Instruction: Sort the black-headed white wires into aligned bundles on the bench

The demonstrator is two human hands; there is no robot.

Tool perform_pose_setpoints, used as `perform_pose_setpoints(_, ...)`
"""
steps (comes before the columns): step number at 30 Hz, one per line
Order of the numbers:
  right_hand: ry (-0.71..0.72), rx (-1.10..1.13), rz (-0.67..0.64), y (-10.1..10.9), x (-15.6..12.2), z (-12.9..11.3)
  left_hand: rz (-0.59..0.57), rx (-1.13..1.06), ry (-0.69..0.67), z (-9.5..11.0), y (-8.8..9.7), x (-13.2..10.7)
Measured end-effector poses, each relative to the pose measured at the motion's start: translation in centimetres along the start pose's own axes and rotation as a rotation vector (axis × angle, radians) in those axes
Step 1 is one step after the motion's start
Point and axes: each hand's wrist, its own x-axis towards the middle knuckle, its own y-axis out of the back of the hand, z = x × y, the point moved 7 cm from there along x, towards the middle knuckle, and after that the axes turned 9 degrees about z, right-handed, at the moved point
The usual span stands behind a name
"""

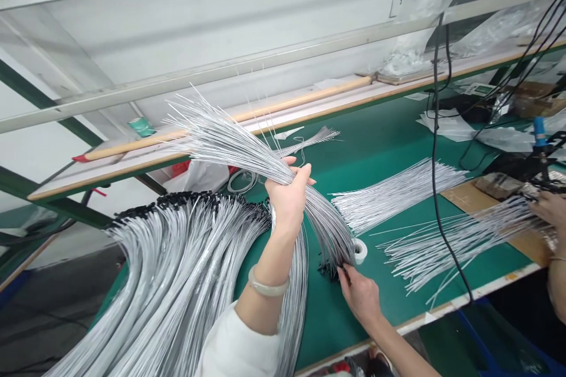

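My left hand (289, 197) is closed round the middle of a thick bundle of thin white wires (230, 141), holding it raised and tilted; its upper ends fan out to the upper left. The bundle's lower black-tipped ends (332, 265) rest on the green table (389, 147). My right hand (359, 291) sits at those lower ends, fingers curled against them. A small roll of white tape (360, 250) lies just beside that hand.
A big heap of white wires with black tips (177, 271) drapes over the table's left edge. Two more wire bunches (398, 191) lie to the right. Another person's hand (550, 209) works on wires at the far right. A black cable (435, 129) hangs down in front.
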Motion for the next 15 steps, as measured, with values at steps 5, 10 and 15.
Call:
perform_pose_setpoints(5, -0.085, -0.096, -0.184, -1.4, -0.9, 0.2, -0.017, -0.035, 0.045, -0.3, -0.4, -0.1)
perform_pose_setpoints(10, -0.108, -0.111, -0.348, -2.8, -2.4, 0.3, -0.019, -0.085, 0.102, -0.8, -0.5, -0.1)
perform_pose_setpoints(15, -0.125, -0.101, -0.507, -4.1, -3.5, 0.5, -0.035, -0.133, 0.178, -1.0, -0.5, -0.1)
